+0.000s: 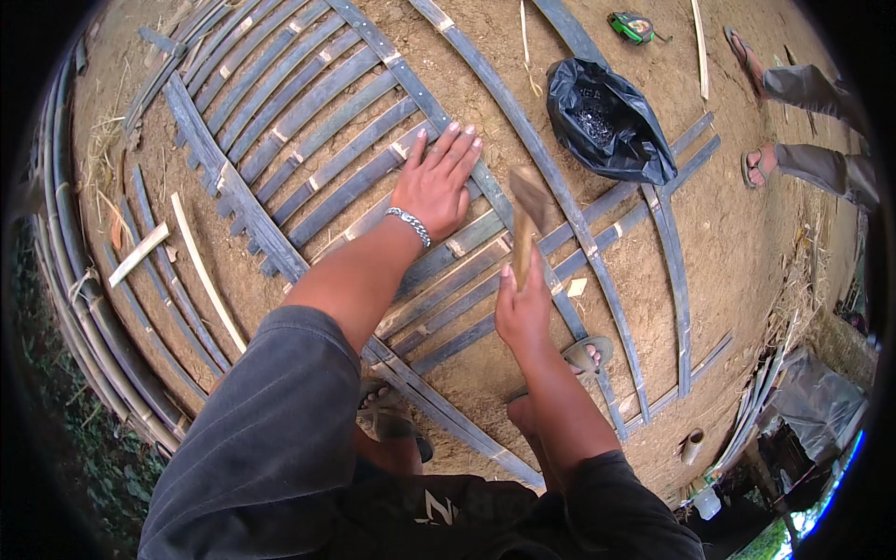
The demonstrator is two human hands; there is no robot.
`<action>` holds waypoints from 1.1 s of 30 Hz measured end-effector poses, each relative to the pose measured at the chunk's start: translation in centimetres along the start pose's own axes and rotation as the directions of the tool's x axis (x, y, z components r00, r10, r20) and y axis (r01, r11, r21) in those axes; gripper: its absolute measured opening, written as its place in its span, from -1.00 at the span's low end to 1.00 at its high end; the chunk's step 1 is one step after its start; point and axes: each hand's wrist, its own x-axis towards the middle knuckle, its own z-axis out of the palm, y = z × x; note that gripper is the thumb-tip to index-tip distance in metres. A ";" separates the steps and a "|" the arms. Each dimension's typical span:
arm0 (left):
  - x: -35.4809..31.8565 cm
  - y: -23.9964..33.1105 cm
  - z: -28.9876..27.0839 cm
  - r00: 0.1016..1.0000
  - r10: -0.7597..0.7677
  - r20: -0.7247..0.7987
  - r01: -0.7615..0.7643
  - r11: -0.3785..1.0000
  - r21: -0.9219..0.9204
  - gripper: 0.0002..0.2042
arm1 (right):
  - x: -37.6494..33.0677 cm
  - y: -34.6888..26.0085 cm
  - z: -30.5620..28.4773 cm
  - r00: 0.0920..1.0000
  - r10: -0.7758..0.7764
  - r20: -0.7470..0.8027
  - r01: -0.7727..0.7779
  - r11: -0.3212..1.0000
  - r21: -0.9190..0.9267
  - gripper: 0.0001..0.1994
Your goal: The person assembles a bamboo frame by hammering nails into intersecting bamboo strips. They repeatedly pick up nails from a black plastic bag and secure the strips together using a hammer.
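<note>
Holding shiny bits, a bag gapes; right fingers grip a tool handle, left fingers extended.

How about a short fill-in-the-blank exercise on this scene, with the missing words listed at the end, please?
1. The right hand grips a tool by its wooden ____.
2. The left hand rests palm ____ on the slatted frame.
3. The open plastic bag is ____ in colour.
4. The tape measure on the ground is black and ____.

Missing words: handle; down; black; green.
</note>
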 end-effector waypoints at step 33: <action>12.7 7.6 -1.8 0.903 0.082 -0.421 -0.234 0.916 -0.324 -0.78 | 1.7 10.2 0.1 0.948 0.150 -0.282 0.038 0.823 0.567 -0.49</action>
